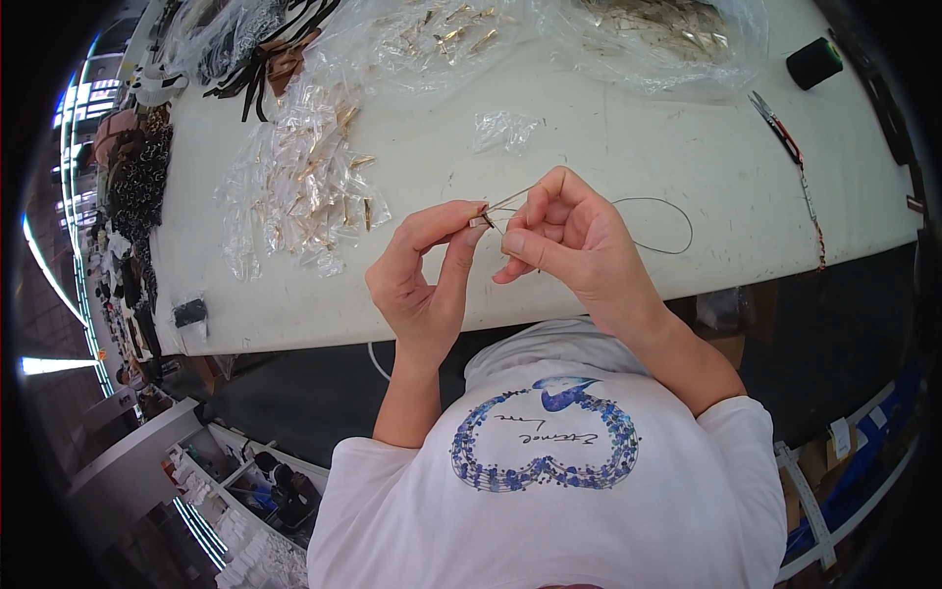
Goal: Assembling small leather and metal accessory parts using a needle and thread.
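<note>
My left hand (pixel 424 275) pinches a small gold-coloured metal clip (pixel 481 220) between thumb and forefinger, just above the near edge of the white table (pixel 628 147). My right hand (pixel 564 236) is closed right beside it, fingertips holding a thin needle or wire at the clip. A thin dark thread (pixel 667 211) loops from my right hand out over the table to the right. Both hands meet at the clip, fingers almost touching.
A heap of small clear bags with gold clips (pixel 294 187) lies left of my hands. Larger clear bags (pixel 677 34) sit at the far edge. A loose plastic wrapper (pixel 505 130), a dark thread spool (pixel 813 62) and small snips (pixel 777 128) lie to the right.
</note>
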Motion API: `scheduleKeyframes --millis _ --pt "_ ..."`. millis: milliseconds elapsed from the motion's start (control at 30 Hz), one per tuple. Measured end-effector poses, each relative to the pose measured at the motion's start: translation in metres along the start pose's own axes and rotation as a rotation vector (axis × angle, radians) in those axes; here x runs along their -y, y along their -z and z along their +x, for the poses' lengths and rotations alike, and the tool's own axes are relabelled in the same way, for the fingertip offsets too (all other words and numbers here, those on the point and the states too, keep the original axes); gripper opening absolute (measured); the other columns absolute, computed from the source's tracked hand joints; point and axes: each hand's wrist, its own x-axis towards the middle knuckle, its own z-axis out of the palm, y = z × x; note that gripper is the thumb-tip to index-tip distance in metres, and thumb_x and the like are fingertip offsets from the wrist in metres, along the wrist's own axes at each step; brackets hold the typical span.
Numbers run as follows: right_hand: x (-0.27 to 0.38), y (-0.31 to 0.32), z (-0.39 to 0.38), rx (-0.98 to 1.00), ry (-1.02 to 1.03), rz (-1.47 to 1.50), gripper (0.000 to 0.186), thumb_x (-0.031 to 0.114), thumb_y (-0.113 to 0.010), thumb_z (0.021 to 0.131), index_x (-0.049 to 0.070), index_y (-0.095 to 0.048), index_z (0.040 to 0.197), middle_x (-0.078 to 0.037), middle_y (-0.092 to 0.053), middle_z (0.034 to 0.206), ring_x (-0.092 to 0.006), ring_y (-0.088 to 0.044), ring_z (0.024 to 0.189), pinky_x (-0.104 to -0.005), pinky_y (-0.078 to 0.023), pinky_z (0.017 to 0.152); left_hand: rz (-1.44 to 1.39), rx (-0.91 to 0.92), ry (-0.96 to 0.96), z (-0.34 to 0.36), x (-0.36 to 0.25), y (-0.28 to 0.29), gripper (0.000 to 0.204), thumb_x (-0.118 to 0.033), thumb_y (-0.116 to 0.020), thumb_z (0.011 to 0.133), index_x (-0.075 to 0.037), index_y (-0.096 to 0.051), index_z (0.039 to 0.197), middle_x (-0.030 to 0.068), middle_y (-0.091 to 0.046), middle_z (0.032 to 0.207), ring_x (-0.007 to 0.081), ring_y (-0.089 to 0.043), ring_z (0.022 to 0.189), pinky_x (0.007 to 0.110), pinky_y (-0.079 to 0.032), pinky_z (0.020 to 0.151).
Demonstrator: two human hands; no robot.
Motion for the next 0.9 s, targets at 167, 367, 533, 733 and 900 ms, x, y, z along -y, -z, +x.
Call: scheduleKeyframes --millis 167,367,533,733,900 --pt "-0.005 0.001 0.002 -0.018 0.026 0.019 0.019 -0.002 -0.061 0.091 0.007 -0.044 0.09 -0.006 -0.06 0.089 -0.0109 -0.064 0.08 -0.0335 -0.061 0.076 0.169 -0.023 -0.168 -0.001 0.004 -0.004 0.023 0.013 -0.067 0.081 0.002 -0.066 0.101 0.014 -0.072 0.097 0.0189 -0.07 0.088 0.027 -0.054 0.078" --pt "-0.014 -0.004 0.004 -0.074 0.156 -0.028 0.02 -0.002 -0.062 0.09 0.004 -0.043 0.092 -0.005 -0.057 0.09 -0.0107 -0.064 0.081 -0.0271 -0.059 0.074 0.128 -0.029 -0.118 -0.008 0.006 -0.008 0.021 0.011 -0.068 0.082 0.002 -0.065 0.101 0.0144 -0.071 0.098 0.0186 -0.07 0.087 0.027 -0.055 0.078" --pt "-0.015 -0.006 0.004 -0.077 0.227 -0.134 0.021 -0.003 -0.063 0.09 0.003 -0.044 0.099 -0.006 -0.059 0.094 -0.0102 -0.063 0.086 -0.0252 -0.056 0.078 -0.083 -0.082 0.131 -0.007 0.006 -0.008 0.016 0.006 -0.066 0.087 0.004 -0.062 0.103 0.0116 -0.069 0.097 0.0146 -0.068 0.083 0.026 -0.055 0.078" --pt "-0.014 0.0 0.007 -0.103 0.273 -0.279 0.027 0.0 -0.066 0.088 0.003 -0.046 0.105 -0.006 -0.059 0.093 -0.0106 -0.062 0.086 -0.0244 -0.054 0.078 -0.082 -0.01 0.14 -0.01 0.007 -0.009 0.014 0.003 -0.065 0.09 0.004 -0.061 0.102 0.0111 -0.069 0.096 0.0142 -0.067 0.084 0.026 -0.055 0.078" --pt "-0.015 0.005 0.012 -0.127 0.323 -0.481 0.032 0.004 -0.07 0.086 0.003 -0.048 0.109 -0.006 -0.059 0.094 -0.0116 -0.062 0.086 -0.0255 -0.052 0.077 -0.261 -0.032 0.319 -0.008 0.006 -0.007 0.014 0.001 -0.064 0.091 0.004 -0.058 0.103 0.0117 -0.068 0.097 0.0152 -0.068 0.085 0.026 -0.055 0.078"
